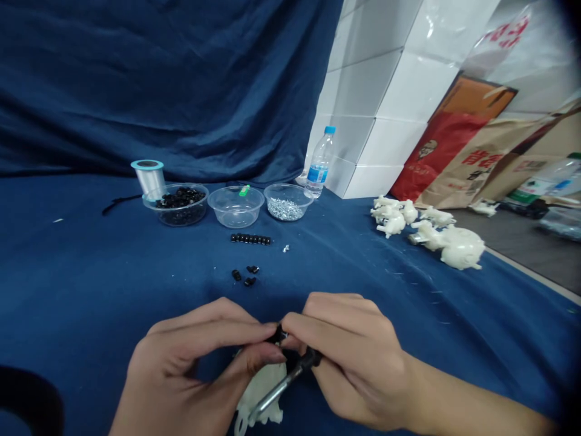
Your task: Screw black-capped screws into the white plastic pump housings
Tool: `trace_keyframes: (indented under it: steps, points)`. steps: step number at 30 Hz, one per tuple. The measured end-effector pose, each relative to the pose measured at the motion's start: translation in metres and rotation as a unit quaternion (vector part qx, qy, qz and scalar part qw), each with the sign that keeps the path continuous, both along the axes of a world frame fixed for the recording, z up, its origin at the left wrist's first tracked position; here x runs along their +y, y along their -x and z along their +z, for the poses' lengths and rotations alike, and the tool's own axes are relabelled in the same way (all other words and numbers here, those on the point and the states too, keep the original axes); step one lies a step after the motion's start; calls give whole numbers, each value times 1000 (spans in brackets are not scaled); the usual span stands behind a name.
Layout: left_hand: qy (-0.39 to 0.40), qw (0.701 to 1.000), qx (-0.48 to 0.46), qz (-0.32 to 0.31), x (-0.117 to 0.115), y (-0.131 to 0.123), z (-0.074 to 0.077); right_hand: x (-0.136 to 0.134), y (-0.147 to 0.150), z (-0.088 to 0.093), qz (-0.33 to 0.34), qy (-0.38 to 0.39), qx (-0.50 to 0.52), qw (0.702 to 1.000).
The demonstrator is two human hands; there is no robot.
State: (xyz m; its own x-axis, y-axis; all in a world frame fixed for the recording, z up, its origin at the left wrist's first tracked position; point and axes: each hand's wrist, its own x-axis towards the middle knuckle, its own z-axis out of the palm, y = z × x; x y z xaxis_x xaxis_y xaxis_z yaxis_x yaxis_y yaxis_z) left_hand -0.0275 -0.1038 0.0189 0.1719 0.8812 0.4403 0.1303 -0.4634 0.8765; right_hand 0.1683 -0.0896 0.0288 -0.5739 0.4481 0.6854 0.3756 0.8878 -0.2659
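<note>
My left hand point(190, 369) and my right hand point(354, 357) meet low in the middle over the blue cloth. Both pinch a small black bead-like part point(278, 333) between their fingertips. My left hand also holds a white plastic piece point(263, 393) underneath. A metal tool with a black tip point(290, 378) lies in my right hand, slanting down to the left. Just beyond the hands lie three loose black parts point(245, 275) and a row of black beads point(250, 239).
Three clear bowls stand in a row: black parts point(177, 203), a nearly bare one point(236, 207), small silver pieces point(285, 203). A spool of clear thread point(149, 175), a water bottle point(320, 160), white plastic figures point(426, 230), white boxes point(385, 91) and paper bags point(481, 163) stand further back.
</note>
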Motion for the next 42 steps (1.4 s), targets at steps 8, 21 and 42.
trace_keyframes:
  steps: [8,21,42]
  points:
    - [53,998,2,39,-1,-2,-2,-2,4,-7,5,160,81,984]
    - [46,999,9,-9,2,2,-1,-2,4,-6,11,202,59,977]
    - [98,995,-2,5,7,3,-5,-1,-2,3,-4,320,44,946]
